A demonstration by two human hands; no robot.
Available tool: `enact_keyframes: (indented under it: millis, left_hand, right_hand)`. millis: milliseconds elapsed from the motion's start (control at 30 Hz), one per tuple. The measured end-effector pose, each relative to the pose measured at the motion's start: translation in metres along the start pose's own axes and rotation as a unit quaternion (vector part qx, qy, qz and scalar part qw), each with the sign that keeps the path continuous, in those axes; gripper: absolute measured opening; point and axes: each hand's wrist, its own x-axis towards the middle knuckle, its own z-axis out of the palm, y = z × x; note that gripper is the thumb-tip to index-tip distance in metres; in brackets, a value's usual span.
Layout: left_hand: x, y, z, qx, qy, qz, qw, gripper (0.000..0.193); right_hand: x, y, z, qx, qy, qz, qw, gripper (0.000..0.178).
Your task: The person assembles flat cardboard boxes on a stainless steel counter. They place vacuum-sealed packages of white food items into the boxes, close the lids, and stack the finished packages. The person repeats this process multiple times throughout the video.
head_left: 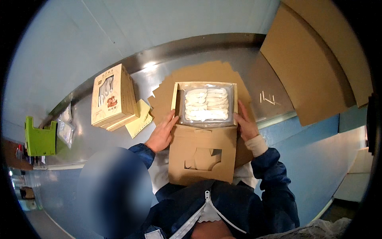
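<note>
In front of me an open cardboard box (pixel 202 158) has its windowed lid folded back toward my body. Inside it sits a film-wrapped tray (pixel 206 104) with two rows of pale, elongated pieces that look like mushrooms. My left hand (pixel 161 134) holds the box's left side near the lid fold, thumb and fingers against the wall. On the opposite wall, my right hand (pixel 246 124) grips the right side, its fingers partly hidden by the box edge. Flat brown cardboard sheets (pixel 203 73) lie under the box on the metal table.
Printed window boxes (pixel 113 97) stand stacked at the left, beside a yellow paper sheet (pixel 139 118). Farther left are a green plastic holder (pixel 40 137) and clear plastic packets (pixel 65 129). Small pale sticks (pixel 268 98) lie at the right, near large cardboard panels (pixel 306 63).
</note>
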Motion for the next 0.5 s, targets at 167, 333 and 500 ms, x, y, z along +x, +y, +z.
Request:
enact_keyframes:
  millis: [167, 333, 500]
  left_hand:
    - [0.017, -0.016, -0.006, 0.132, 0.021, 0.037, 0.99, 0.061]
    - [0.029, -0.007, -0.037, 0.132, 0.044, 0.1, 0.985, 0.058]
    - [-0.008, 0.026, -0.019, 0.196, 0.03, 0.153, 0.968, 0.058]
  right_hand:
    - [0.061, -0.005, -0.003, -0.052, -0.01, 0.004, 0.999, 0.057]
    - [0.079, -0.015, -0.005, -0.104, -0.007, -0.012, 0.995, 0.055]
    - [0.007, -0.017, -0.02, -0.525, -0.019, -0.251, 0.813, 0.038]
